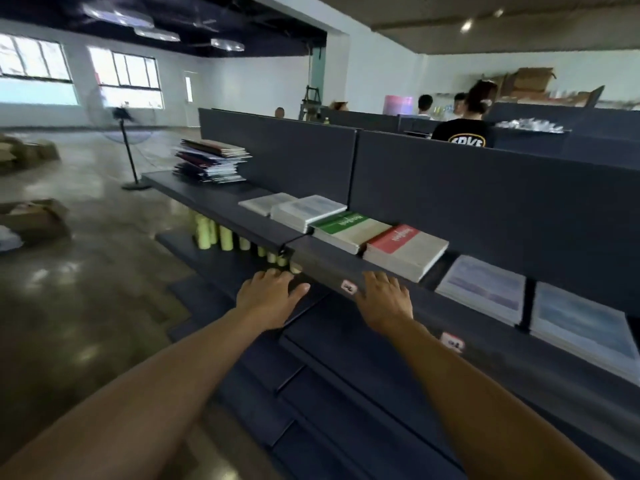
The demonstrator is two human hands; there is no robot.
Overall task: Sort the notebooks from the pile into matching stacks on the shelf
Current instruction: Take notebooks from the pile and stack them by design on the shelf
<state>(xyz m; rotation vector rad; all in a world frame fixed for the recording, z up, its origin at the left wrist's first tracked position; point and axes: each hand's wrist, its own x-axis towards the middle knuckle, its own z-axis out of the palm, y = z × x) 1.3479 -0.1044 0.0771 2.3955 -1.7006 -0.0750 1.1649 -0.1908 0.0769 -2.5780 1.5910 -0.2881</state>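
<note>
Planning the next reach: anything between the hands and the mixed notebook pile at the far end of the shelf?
Nothing visible blocks it. Both hands, left and right, are empty near the shelf edge; the pile sits far left, past the sorted stacks.

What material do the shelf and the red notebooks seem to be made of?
The shelf looks like dark matte board or painted metal: flat, even grey, with little shine. I cannot tell which. The red notebooks look like paper with smooth card covers: thin stacked page edges show along the side.
</note>
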